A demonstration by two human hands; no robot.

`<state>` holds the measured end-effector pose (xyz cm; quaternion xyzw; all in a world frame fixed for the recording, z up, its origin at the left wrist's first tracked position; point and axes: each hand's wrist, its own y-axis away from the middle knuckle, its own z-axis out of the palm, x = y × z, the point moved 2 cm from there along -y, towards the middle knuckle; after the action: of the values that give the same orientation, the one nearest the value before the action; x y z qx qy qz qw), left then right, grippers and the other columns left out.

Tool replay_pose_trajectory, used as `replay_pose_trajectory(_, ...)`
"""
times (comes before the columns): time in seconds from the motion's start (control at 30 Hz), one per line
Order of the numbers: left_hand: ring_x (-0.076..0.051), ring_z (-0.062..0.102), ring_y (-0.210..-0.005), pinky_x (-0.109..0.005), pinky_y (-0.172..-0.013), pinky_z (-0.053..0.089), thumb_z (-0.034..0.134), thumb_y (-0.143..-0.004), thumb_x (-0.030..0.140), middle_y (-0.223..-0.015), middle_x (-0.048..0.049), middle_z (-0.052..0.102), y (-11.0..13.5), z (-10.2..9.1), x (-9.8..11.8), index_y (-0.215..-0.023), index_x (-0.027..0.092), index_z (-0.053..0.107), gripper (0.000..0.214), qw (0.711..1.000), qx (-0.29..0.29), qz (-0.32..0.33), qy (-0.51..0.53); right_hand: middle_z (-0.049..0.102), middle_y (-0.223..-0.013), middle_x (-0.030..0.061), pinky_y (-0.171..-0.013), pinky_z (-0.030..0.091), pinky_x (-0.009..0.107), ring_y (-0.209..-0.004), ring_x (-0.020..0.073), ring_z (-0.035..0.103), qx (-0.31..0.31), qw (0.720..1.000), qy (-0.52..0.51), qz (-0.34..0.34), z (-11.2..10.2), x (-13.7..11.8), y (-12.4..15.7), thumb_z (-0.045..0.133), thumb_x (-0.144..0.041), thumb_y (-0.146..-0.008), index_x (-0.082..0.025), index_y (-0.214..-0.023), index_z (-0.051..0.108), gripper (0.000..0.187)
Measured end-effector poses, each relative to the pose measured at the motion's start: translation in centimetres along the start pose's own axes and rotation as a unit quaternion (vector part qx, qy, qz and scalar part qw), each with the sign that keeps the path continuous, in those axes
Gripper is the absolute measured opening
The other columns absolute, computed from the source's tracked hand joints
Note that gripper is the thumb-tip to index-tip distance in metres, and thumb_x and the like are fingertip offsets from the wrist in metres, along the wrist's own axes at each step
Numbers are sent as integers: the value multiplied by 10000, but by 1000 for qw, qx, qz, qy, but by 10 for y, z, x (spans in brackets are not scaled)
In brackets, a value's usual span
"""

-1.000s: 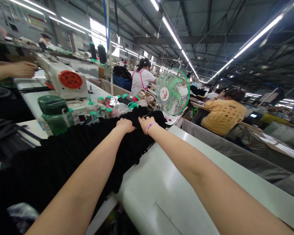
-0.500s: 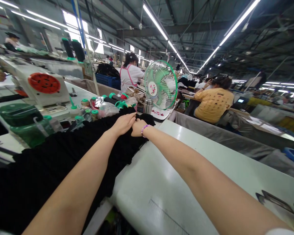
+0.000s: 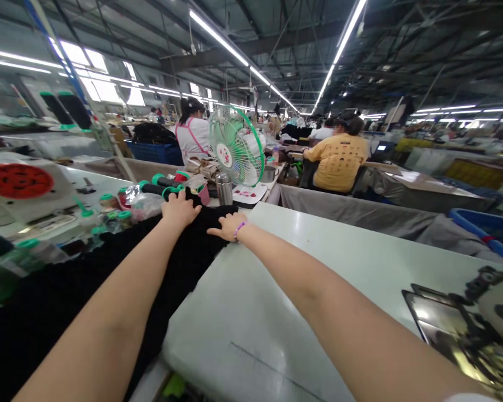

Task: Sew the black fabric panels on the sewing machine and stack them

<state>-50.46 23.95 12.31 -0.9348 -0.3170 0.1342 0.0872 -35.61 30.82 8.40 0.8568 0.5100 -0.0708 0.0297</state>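
Note:
Black fabric (image 3: 201,234) lies in a long heap over the left part of the pale table (image 3: 251,312) and reaches toward its far end. My left hand (image 3: 180,211) rests on the far part of this cloth, fingers spread, thumb pointing right. A little to the right, my right hand (image 3: 228,226) touches the cloth's edge near the tabletop with its fingers apart and thumb stretched left. A purple bead bracelet (image 3: 240,229) circles my right wrist. Both arms are stretched far forward.
Beyond my hands stand a steel thermos (image 3: 224,190) and a green fan (image 3: 237,146). Thread cones and bottles (image 3: 109,209) crowd the left, beside a sewing machine (image 3: 29,190). Another machine (image 3: 486,318) is at lower right. Two people (image 3: 341,159) sit ahead.
My hands were together on the cloth's far end; now they are apart, with fingers spread. The view has turned right, bringing the machine at lower right into sight.

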Motion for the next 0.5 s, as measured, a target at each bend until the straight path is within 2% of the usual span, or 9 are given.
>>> replay_pose_trajectory(0.1, -426, 362, -1357, -585, -1053, 359, 544, -865, 487, -1502, -197, 460, -18, -2, 5, -1201, 177, 709, 487, 999, -9, -17, -30, 590, -1374, 219, -1060, 410, 509, -1295, 371, 536, 6, 1000, -18, 15, 1, 0, 0, 386, -786, -905, -127, -1289, 605, 793)
replay_pose_trajectory(0.23, -388, 392, -1319, -491, -1010, 416, 576, -858, 476, -1543, -189, 416, -17, 9, 12, -1208, 123, 695, 511, 999, -15, -22, -45, 598, -1362, 228, -1069, 400, 516, -1277, 363, 548, 17, 998, -49, 41, 4, 4, 0, 401, -826, -866, -97, -1321, 556, 873)
replay_pose_trajectory(0.3, -367, 368, -1330, -474, -1031, 388, 545, -890, 457, -1541, -194, 415, -13, 14, 16, -1227, 79, 676, 523, 998, 0, -21, -58, 579, -1387, 222, -1057, 414, 513, -1289, 363, 534, 23, 996, -68, 55, 5, 5, 2, 420, -829, -855, -106, -1325, 549, 872)
replay_pose_trajectory(0.43, -376, 179, -1456, -572, -1153, 174, 539, -916, 409, -1599, -142, 365, -4, 10, 19, -1257, 119, 663, 465, 996, 31, -29, -81, 540, -1430, 216, -1058, 423, 514, -1318, 369, 498, 30, 992, -101, 69, 5, 3, 12, 450, -783, -877, -98, -1339, 540, 831)
replay_pose_trajectory(0.5, -399, 111, -1489, -606, -1153, 167, 547, -925, 372, -1635, -135, 300, 2, 2, 21, -1292, 139, 638, 444, 996, 36, -46, -68, 514, -1458, 206, -1054, 432, 519, -1328, 368, 486, 30, 991, -112, 68, 2, 4, 20, 450, -746, -901, -96, -1364, 521, 802)
